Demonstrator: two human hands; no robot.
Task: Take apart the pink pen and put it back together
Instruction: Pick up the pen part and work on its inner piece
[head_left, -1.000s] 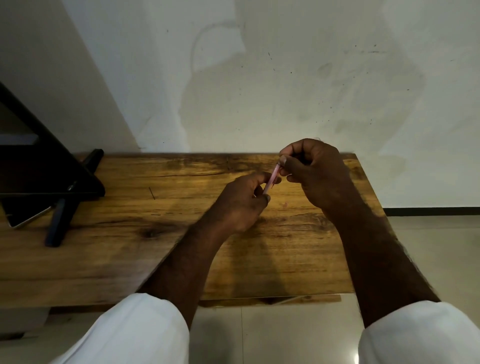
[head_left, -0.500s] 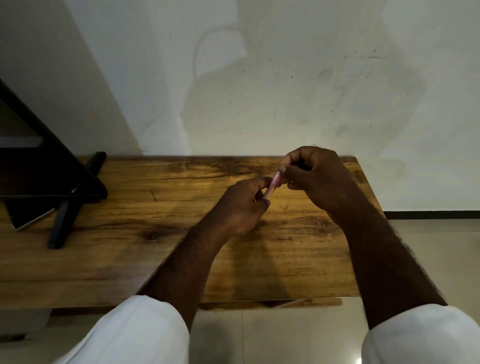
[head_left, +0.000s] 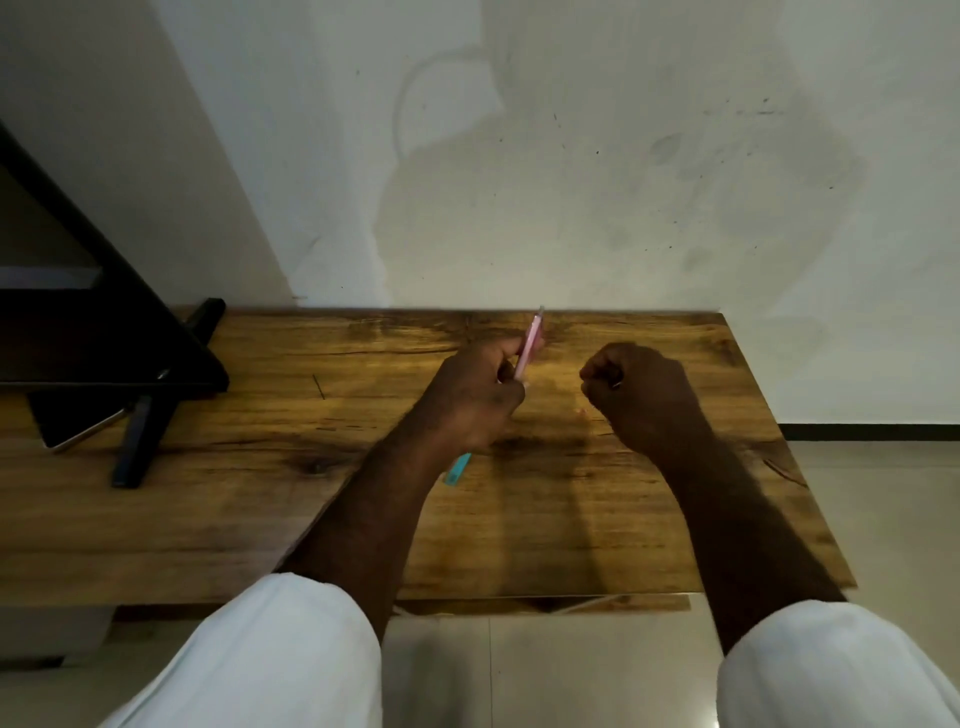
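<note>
My left hand (head_left: 470, 395) grips the pink pen (head_left: 530, 345) by its lower half. The pen tilts up and away from me, and its thin tip reaches the table's far edge. My right hand (head_left: 639, 395) is curled into a fist a short way to the right, clear of the pen. A small shiny piece (head_left: 616, 384) shows between its fingers, and most of it is hidden. Both hands hover over the wooden table (head_left: 571, 519).
A teal pen-like object (head_left: 457, 469) lies on the table, partly hidden under my left wrist. A black stand (head_left: 140, 431) with a dark panel fills the table's left end. The wall runs right behind the table, and tiled floor lies to the right and in front.
My hands were joined at the pink pen and have come apart. The right hand drew away to the right as a fist, and the left keeps the pen, whose tip is now bare.
</note>
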